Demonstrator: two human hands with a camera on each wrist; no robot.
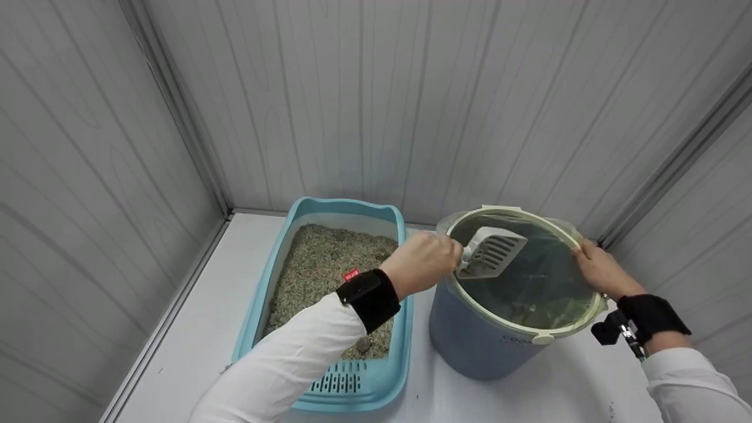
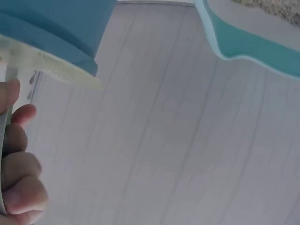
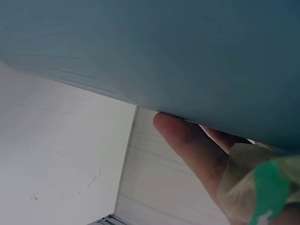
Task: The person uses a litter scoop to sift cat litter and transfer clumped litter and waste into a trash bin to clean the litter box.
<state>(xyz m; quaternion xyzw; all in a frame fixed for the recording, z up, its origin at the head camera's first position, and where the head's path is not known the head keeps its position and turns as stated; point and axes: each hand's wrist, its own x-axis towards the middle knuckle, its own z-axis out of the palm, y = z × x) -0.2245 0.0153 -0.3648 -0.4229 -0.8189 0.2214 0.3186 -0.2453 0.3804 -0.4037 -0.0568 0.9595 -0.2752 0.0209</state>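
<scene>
My left hand [image 1: 424, 261] grips the handle of a white slotted litter scoop [image 1: 494, 252]. The scoop's tilted head is over the mouth of a blue bin [image 1: 482, 338] with a cream rim and a clear liner bag. Some bits of litter cling near its handle end. In the left wrist view, the curled fingers of the left hand [image 2: 22, 183] wrap the handle. My right hand [image 1: 605, 270] holds the bin's rim at the right, thumb on top. Its fingers [image 3: 192, 145] lie against the bin's outer wall in the right wrist view.
Left of the bin stands a turquoise litter box [image 1: 376, 385] filled with grainy litter [image 1: 317, 264]. A small red tag [image 1: 351, 274] shows beside my left wrist. Grey panel walls [image 1: 352, 106] rise behind and at both sides of the white tabletop [image 1: 205, 317].
</scene>
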